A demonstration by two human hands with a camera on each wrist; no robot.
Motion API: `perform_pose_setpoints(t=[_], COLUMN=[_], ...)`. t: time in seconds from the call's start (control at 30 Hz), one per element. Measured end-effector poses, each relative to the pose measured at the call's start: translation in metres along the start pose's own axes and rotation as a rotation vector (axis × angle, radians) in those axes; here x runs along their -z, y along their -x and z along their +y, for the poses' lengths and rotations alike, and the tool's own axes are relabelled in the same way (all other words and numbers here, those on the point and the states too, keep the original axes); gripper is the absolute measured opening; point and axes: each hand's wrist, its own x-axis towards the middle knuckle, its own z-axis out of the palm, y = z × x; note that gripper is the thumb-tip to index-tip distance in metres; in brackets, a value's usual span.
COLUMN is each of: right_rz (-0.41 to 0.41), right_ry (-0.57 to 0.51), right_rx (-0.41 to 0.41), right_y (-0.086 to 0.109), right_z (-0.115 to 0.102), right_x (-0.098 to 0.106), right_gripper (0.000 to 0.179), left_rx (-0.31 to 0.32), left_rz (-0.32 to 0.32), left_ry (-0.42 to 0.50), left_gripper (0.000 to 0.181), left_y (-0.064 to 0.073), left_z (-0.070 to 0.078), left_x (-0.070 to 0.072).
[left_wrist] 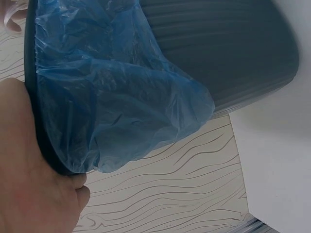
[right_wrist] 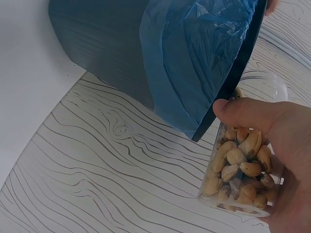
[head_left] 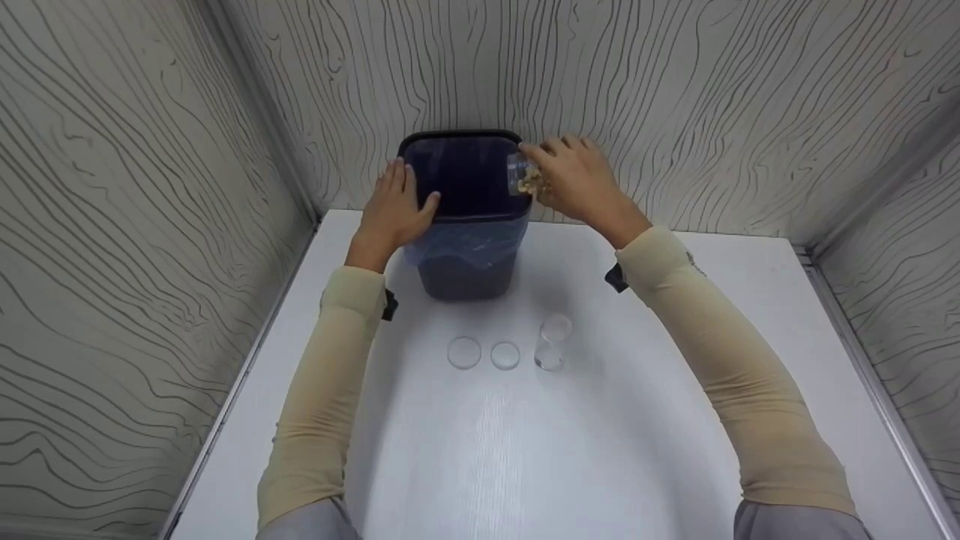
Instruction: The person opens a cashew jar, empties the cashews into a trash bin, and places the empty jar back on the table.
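My right hand (head_left: 574, 176) grips a clear jar (right_wrist: 209, 189) beside the right rim of a dark trash bin (head_left: 465, 277). Nuts (right_wrist: 238, 160), tan and cashew-like, fill the lower part of the jar. It is tipped, with its mouth toward the bin's opening in the head view. In the right wrist view, the thumb lies across the jar close to the rim. My left hand (head_left: 394, 210) holds the bin's left rim, fingers along the side and thumb over the front edge. A blue bag (left_wrist: 131, 102) lines the bin and hangs over its outside.
Nearer me on the white table (head_left: 480, 465) lie two clear round lids, a larger one (head_left: 464, 352) and a smaller one (head_left: 505, 355). To their right is a second clear jar (head_left: 552, 346). A wood-grain patterned wall (head_left: 675, 90) rises behind the bin.
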Motion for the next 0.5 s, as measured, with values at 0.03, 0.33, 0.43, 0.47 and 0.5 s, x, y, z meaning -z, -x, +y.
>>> perform_pose_setpoints(t=[0.03, 0.33, 0.43, 0.47, 0.5], right_rz=[-0.002, 0.007, 0.000, -0.002, -0.004], right_ry=[0.002, 0.037, 0.042, 0.042, 0.042], right_rx=[0.000, 0.003, 0.001, 0.000, 0.000], right_y=[-0.0001, -0.0009, -0.0012, -0.0012, -0.0011], right_z=[-0.0003, -0.0001, 0.0001, 0.0001, 0.0001], right_x=[0.0002, -0.0008, -0.0008, -0.0009, -0.0010], right_gripper=[0.075, 0.075, 0.075, 0.075, 0.075], left_rx=[0.001, 0.001, 0.000, 0.000, 0.000], left_rz=[-0.001, 0.005, 0.012, 0.014, 0.014], left_ry=[0.001, -0.004, -0.007, -0.007, -0.007], left_gripper=[0.084, 0.084, 0.083, 0.083, 0.083], left_y=[0.0000, 0.0006, 0.0010, 0.0010, 0.0013], left_z=[0.0001, 0.0012, 0.0016, 0.0017, 0.0018], left_x=[0.0001, 0.0003, -0.0004, -0.0006, -0.0009])
